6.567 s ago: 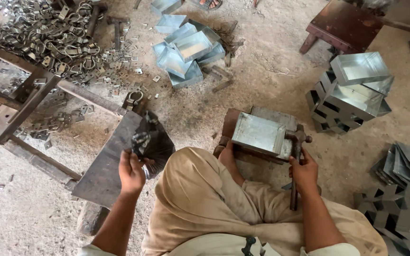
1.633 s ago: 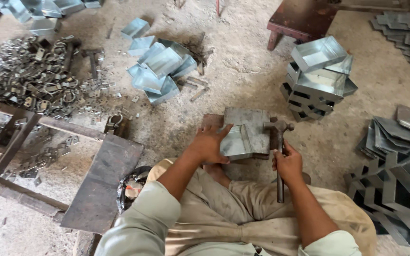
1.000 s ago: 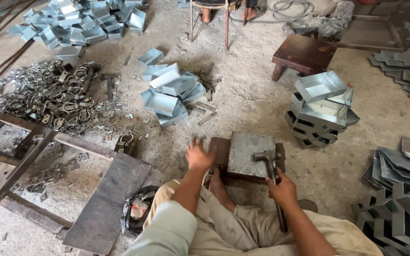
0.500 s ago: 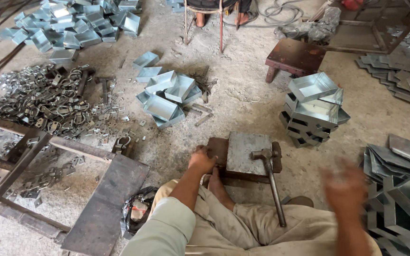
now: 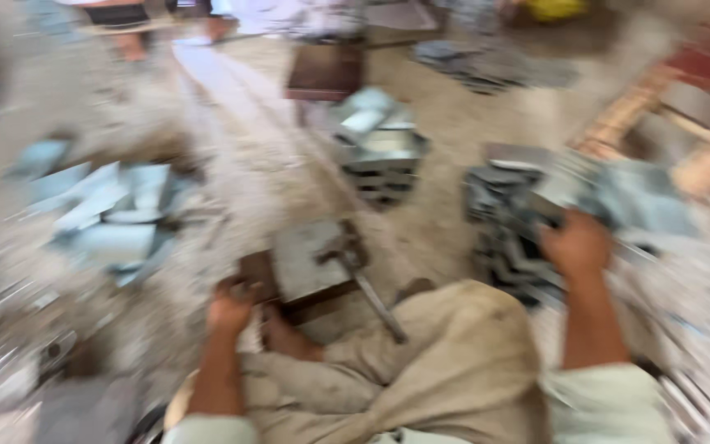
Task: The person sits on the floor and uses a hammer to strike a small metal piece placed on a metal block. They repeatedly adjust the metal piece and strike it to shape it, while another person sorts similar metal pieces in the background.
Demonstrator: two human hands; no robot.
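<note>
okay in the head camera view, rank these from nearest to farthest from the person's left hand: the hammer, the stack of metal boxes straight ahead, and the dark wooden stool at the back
1. The hammer, lying on the metal block just right of the left hand.
2. The stack of metal boxes, ahead and to the right.
3. The dark wooden stool, farthest, near the top of the blurred view.

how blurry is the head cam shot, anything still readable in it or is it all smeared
Head view: heavy motion blur streaks the whole frame, worst at the edges. Readable shapes remain: the left hand at the edge of the metal block, the hammer lying across it, the right hand on the stack of cut sheet-metal pieces. Light is soft and even, no glare; fine detail is lost.
</note>
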